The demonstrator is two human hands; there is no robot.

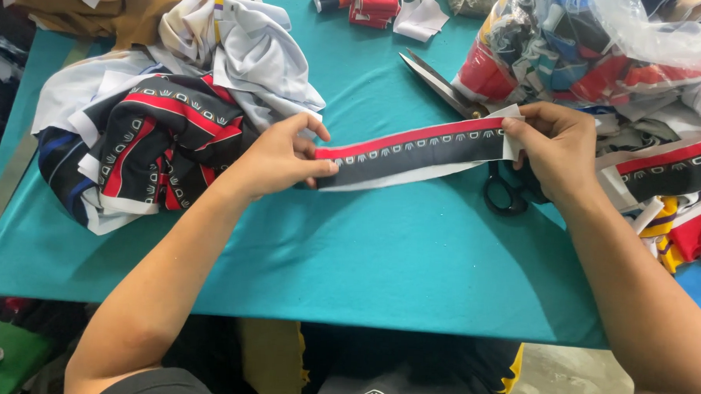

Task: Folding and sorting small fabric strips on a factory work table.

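Forearms reach in from the near edge of the teal table [379,260], elbows low, wrists bent slightly inward. Between the two grips a black fabric strip [414,151] with a red band, a row of small pale marks and a white edge is stretched flat just above the cloth. The left hand [278,156] pinches its near end, thumb on top, fingers curled beneath. The right hand [558,150] clamps the other end, where a white corner folds over. Uneven pull could likely twist or slacken the strip. Just behind the right grip lie black-handled scissors [455,96], blades pointing away. Beyond the left grip sits a matching fabric pile [146,147]; beyond the right, a plastic bag of scraps [596,50].
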